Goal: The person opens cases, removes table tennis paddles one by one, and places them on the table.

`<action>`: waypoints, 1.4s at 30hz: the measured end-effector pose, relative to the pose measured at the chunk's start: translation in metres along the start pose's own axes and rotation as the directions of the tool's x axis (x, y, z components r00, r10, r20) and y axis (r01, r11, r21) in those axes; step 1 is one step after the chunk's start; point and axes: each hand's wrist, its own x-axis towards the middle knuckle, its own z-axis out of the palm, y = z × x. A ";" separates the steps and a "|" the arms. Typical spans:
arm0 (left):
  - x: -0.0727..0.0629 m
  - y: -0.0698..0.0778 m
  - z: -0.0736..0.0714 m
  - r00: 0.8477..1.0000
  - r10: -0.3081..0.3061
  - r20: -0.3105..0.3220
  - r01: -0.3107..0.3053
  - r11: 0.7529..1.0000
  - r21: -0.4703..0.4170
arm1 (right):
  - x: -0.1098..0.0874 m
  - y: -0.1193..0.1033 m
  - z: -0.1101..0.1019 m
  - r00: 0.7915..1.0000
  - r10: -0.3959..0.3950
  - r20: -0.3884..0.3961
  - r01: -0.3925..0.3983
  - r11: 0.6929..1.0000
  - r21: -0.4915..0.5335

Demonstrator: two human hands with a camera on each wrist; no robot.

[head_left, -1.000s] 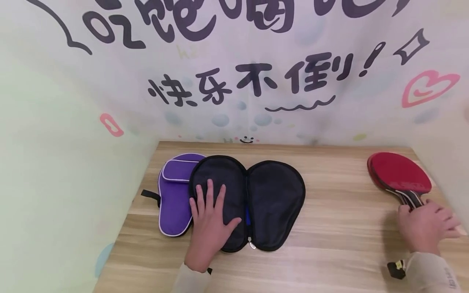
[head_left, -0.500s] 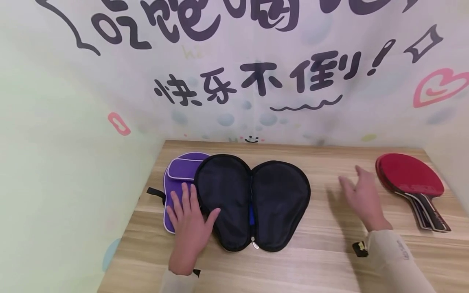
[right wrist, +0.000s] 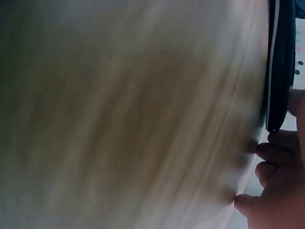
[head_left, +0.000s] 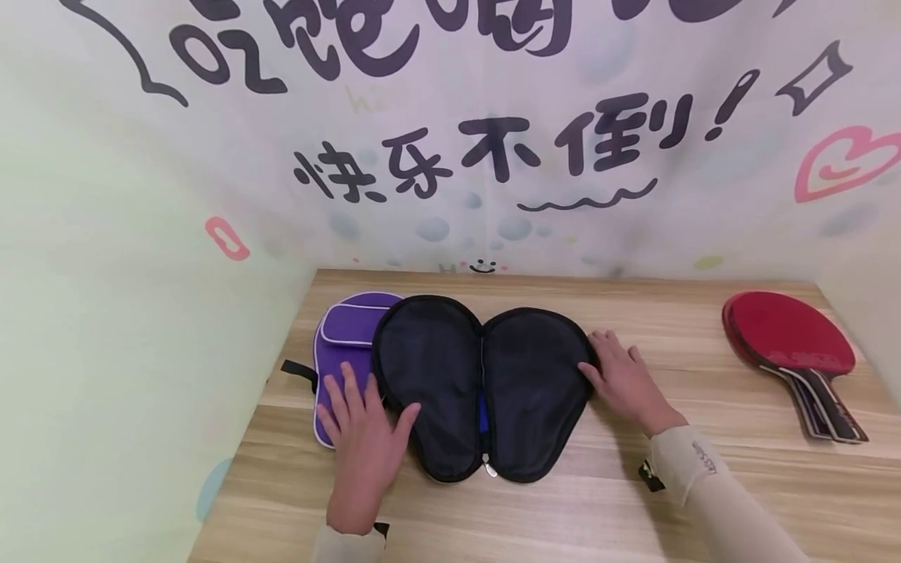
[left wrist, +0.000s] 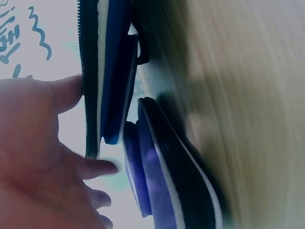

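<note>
An unzipped black-lined table tennis bat case point(head_left: 538, 391) lies spread flat, its two halves side by side. My right hand point(head_left: 626, 383) is at its right edge, thumb over the lining and fingers curled at the outer rim, pinching it; in the right wrist view, the fingertips point(right wrist: 274, 155) sit low by the tabletop. My left hand point(head_left: 366, 446) is spread over a purple bat case point(head_left: 345, 391), partly covered by the black one. Its thumb meets the black case's left edge. In the left wrist view, the zip edge point(left wrist: 90, 105) stands between thumb and forefinger.
Two or more red table tennis bats point(head_left: 791, 332) lie stacked at the right, handles toward the front right. A black strap point(head_left: 299, 369) sticks out left of the purple case. The wooden table point(head_left: 563, 516) meets a printed wall sheet point(head_left: 422, 242) behind.
My right hand has let go of the bats' handles and moved left to the black case's right edge. The left hand has slid left off the lining, onto the purple case.
</note>
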 end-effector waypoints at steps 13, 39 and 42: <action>-0.013 0.039 -0.002 0.992 0.126 -0.001 -0.126 0.989 -0.075 | -0.004 -0.003 0.001 0.999 -0.016 -0.044 0.016 1.000 0.003; -0.061 0.088 0.044 0.915 0.386 0.117 -0.346 0.899 -0.268 | -0.005 -0.003 -0.004 0.998 0.068 -0.002 -0.065 0.967 0.248; -0.060 0.090 0.047 0.912 0.389 0.133 -0.342 0.897 -0.279 | -0.005 -0.006 -0.009 0.994 0.110 0.013 -0.107 0.931 0.350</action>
